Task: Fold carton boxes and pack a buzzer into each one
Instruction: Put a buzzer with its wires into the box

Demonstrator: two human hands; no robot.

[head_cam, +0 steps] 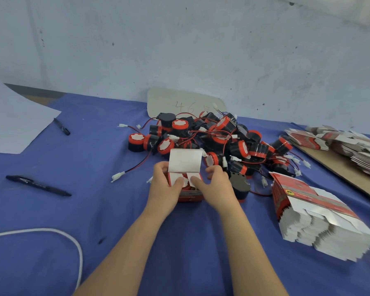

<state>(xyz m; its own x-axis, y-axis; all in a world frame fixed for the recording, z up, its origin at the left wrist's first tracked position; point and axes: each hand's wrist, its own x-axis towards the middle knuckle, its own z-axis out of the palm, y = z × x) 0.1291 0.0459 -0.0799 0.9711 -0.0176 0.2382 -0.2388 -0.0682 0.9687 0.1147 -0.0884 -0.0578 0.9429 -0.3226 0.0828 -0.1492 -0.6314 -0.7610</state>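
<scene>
The carton box [185,165] is small and red, standing on the blue cloth [94,210] just this side of the heap of buzzers [212,135]. Its long white lid flap sticks straight up, and two short white side flaps lie folded over the opening. The left hand [165,186] and right hand [217,186] clasp it from either side, each thumb pressing a side flap down. A thick stack of flat cartons [316,216] lies to the right. Two black pens [39,185], a sheet of paper [13,124] and a white cable [73,242] sit to the left — behind it all, a scuffed pale wall [179,50].
</scene>
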